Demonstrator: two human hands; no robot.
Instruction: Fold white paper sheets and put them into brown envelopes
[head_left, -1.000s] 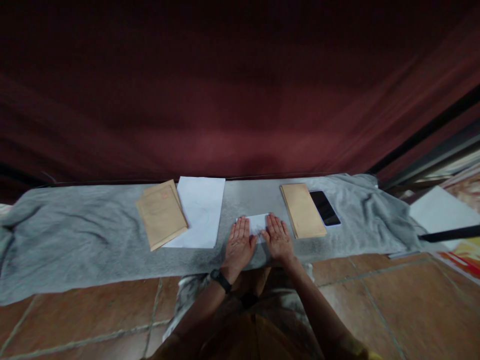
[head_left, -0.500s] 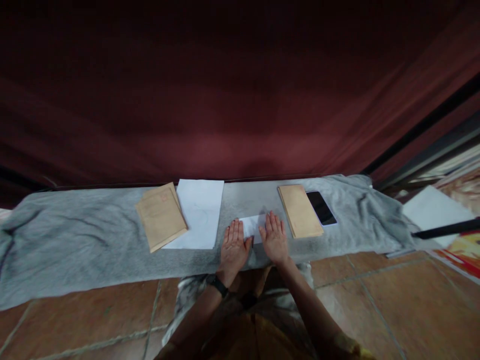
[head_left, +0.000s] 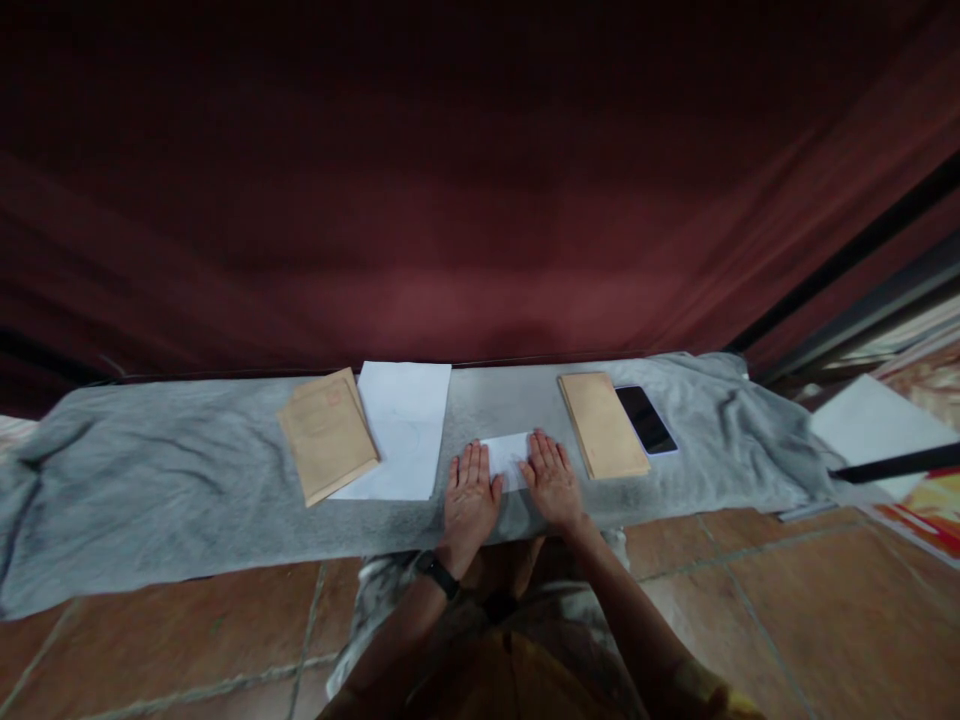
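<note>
Left hand (head_left: 472, 500) and right hand (head_left: 556, 486) lie flat, fingers extended, gripping nothing, at opposite edges of the small white paper (head_left: 508, 461) on the cloth-covered worktop (head_left: 502, 400), where even pressure should keep it smooth.

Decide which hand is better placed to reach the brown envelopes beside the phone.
Probably the right hand: it lies nearer those envelopes; the left hand is across the small white paper from them.
</note>
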